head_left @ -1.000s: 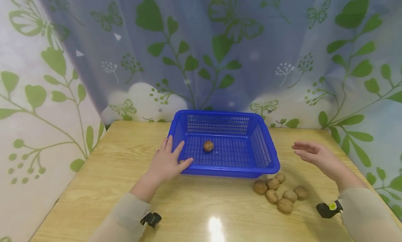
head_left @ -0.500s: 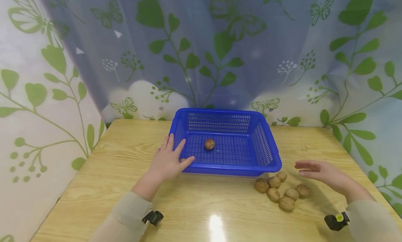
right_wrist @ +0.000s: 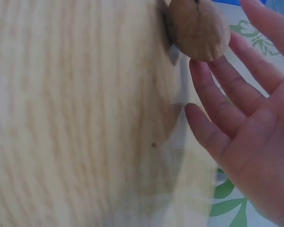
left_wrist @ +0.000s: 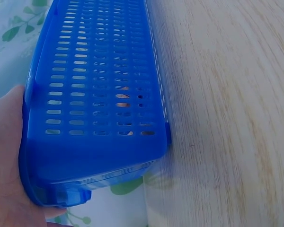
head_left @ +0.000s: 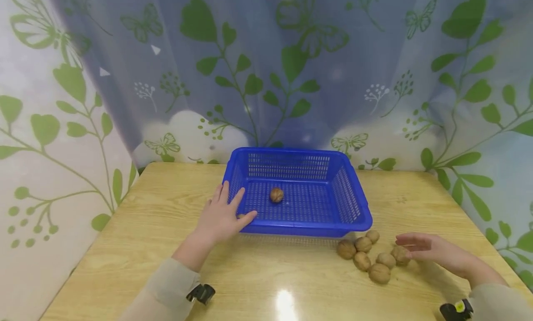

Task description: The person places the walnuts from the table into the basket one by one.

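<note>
A blue plastic basket [head_left: 291, 228] with slotted walls stands on the table, one walnut [head_left: 276, 194] lying on its floor. Another bit of brown shows beside my left thumb inside the near left corner, mostly hidden. My left hand [head_left: 218, 221] rests on the left rim with its fingers spread; the left wrist view shows the hand [left_wrist: 7, 156] against the rim's outer side. My right hand [head_left: 445, 254] is at the rightmost walnut [head_left: 400, 255] of a loose group. In the right wrist view, relaxed fingers reach beside a walnut [right_wrist: 199, 28], the thumb apart from it.
Several more walnuts [head_left: 380, 273] lie on the wooden table [head_left: 175, 182] at the basket's near right corner. A leaf-patterned curtain [head_left: 266, 80] hangs directly behind the table and along both sides.
My right hand has come down toward the table, from above right of the walnuts to the rightmost one. The left hand stays on the basket rim, and the basket has not moved.
</note>
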Available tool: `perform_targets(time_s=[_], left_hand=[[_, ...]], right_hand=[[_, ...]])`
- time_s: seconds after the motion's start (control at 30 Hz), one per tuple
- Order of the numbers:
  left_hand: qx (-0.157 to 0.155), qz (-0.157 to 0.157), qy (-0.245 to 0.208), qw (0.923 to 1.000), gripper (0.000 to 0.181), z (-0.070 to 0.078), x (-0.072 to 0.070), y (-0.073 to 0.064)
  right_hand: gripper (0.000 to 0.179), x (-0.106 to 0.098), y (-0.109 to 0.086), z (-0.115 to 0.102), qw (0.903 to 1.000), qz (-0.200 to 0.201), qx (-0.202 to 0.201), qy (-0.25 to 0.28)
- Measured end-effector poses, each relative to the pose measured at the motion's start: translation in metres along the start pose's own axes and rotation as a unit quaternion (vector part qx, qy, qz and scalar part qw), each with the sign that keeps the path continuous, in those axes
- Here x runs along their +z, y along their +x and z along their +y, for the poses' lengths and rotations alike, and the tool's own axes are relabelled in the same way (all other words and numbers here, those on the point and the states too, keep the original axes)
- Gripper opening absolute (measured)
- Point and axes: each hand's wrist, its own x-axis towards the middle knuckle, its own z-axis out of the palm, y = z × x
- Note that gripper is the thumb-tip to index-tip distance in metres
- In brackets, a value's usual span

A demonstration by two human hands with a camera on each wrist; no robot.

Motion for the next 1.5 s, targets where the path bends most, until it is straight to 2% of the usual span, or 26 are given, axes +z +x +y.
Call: perform_targets(time_s=[0.2, 0.43, 0.63, 0.8, 1.17, 1.43, 1.5], left_hand=[[0.004, 0.009, -0.007, 0.9999, 0.080, 0.003, -0.003, 0.002], [0.005, 0.007, 0.002, 1.0000, 0.080, 0.006, -0.007, 0.002], [0.006, 0.007, 0.004, 1.0000, 0.080, 0.005, -0.007, 0.002], [0.004, 0.001, 0.004, 1.0000, 0.080, 0.005, -0.006, 0.001], [0.000, 0.004, -0.005, 1.0000, 0.080, 0.003, -0.001, -0.002], [-0.001, 0.002, -0.006, 1.0000, 0.079, 0.001, 0.000, -0.003], [-0.002, -0.001, -0.004, 1.0000, 0.079, 0.001, 0.000, -0.003]], right_hand=[[0.051, 0.002, -0.002, 0.004, 0.9998, 0.012, 0.004, -0.016], [0.051, 0.004, -0.002, 0.008, 0.9991, 0.016, 0.003, -0.039], [0.048, 0.007, -0.004, 0.002, 0.9944, 0.062, 0.019, -0.083], [0.052, 0.007, -0.008, -0.007, 0.9915, 0.099, 0.040, -0.075], [0.051, 0.005, -0.011, -0.022, 0.9906, 0.131, 0.004, -0.040], [0.055, 0.003, -0.011, -0.039, 0.9839, 0.160, 0.026, -0.073], [0.054, 0.003, -0.010, -0.042, 0.9829, 0.167, 0.021, -0.075]])
